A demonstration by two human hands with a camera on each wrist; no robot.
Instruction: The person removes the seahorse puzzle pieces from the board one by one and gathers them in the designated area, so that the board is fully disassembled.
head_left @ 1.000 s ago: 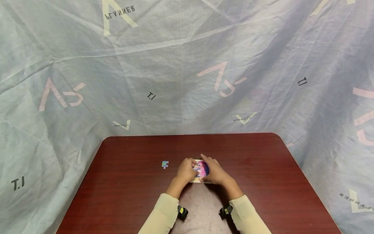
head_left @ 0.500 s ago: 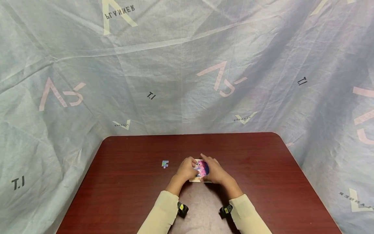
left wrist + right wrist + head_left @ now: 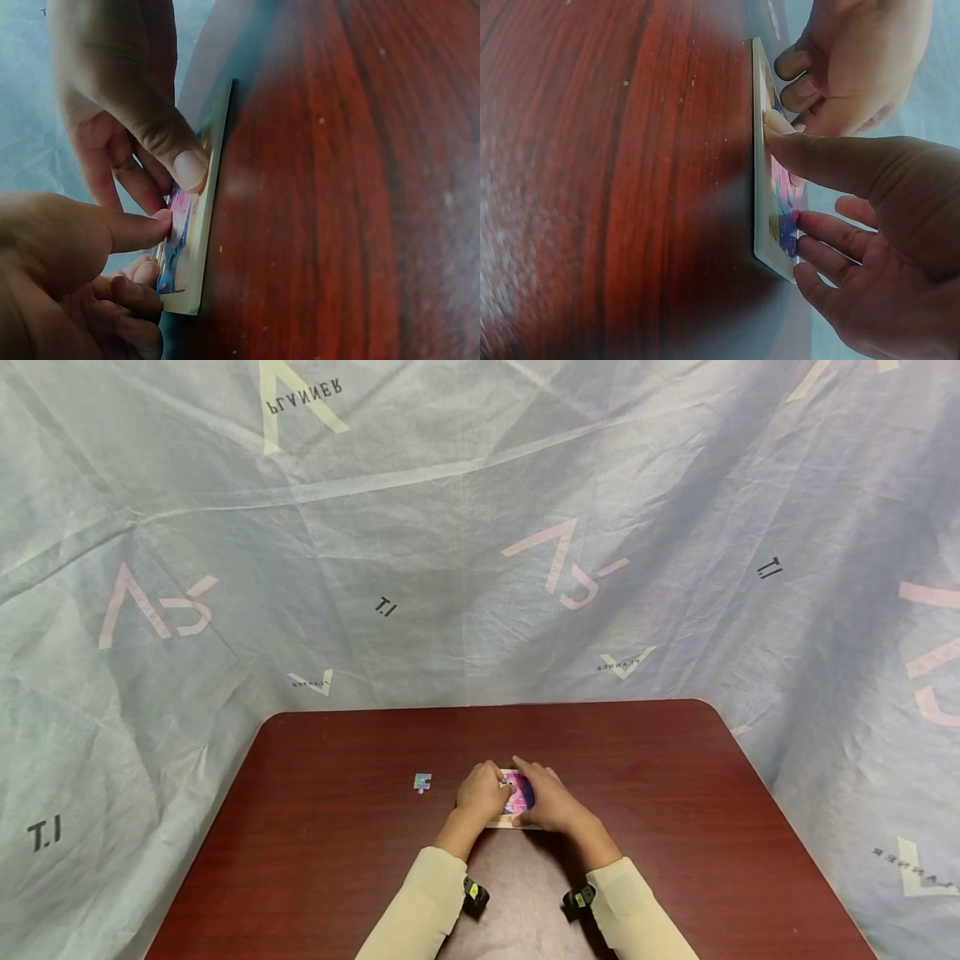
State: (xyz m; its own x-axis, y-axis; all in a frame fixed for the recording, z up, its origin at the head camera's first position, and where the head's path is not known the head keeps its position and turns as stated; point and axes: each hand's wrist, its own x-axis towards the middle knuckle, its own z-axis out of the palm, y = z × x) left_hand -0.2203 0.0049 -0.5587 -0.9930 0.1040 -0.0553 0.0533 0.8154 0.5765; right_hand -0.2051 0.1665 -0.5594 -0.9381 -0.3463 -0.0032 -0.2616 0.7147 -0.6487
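Note:
A small jigsaw puzzle in a pale tray [image 3: 504, 822] lies flat on the table, with a pink, purple and blue picture. My left hand [image 3: 480, 795] is over its left part. In the left wrist view the left thumb [image 3: 139, 231] reaches onto the picture while the other fingers curl at the tray's end; I cannot tell whether they pinch a piece. My right hand [image 3: 557, 799] spans the right side. Its thumb [image 3: 810, 154] rests on the near border and its extended fingers touch the far side. Both hands hide much of the picture.
One loose blue-green puzzle piece [image 3: 422, 782] lies left of the hands on the dark red wooden table [image 3: 337, 860]. Grey printed cloth [image 3: 450, 568] hangs behind the table and along both sides. Each wrist wears a black camera.
My left hand has turned slightly, and its thumb has shifted up the picture, away from me. The right hand keeps its place on the tray. The loose piece stays put.

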